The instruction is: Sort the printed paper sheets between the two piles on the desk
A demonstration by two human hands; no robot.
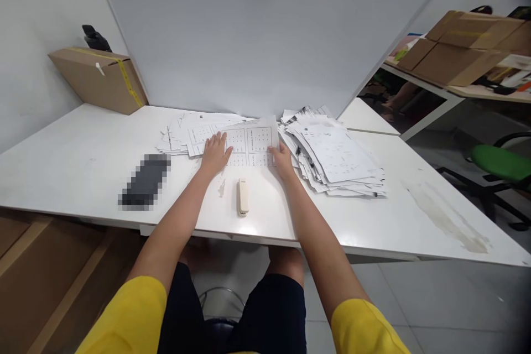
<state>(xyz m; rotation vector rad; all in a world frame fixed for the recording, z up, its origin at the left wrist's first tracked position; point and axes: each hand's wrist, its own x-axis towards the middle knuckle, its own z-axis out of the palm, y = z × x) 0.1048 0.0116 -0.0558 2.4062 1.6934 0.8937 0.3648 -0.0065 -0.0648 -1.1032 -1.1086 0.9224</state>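
A printed sheet of paper (259, 138) with boxed text lies in front of me at the back middle of the desk. My left hand (215, 154) rests flat on its left part, fingers spread. At the sheet's right edge, my right hand (282, 159) grips the paper between thumb and fingers. More loose papers (180, 135) spread out behind and left of my left hand. To the right of my right hand stands an untidy paper stack (336, 155). A cream stapler (243, 197) lies between my forearms, touched by neither hand.
A blurred dark flat object (145, 182) lies on the white desk (74, 160) at left. A cardboard box (99, 78) stands at the back left, against a tall pale partition (257, 33). Another table at right bears cardboard boxes (464, 47), near a green chair (501, 161).
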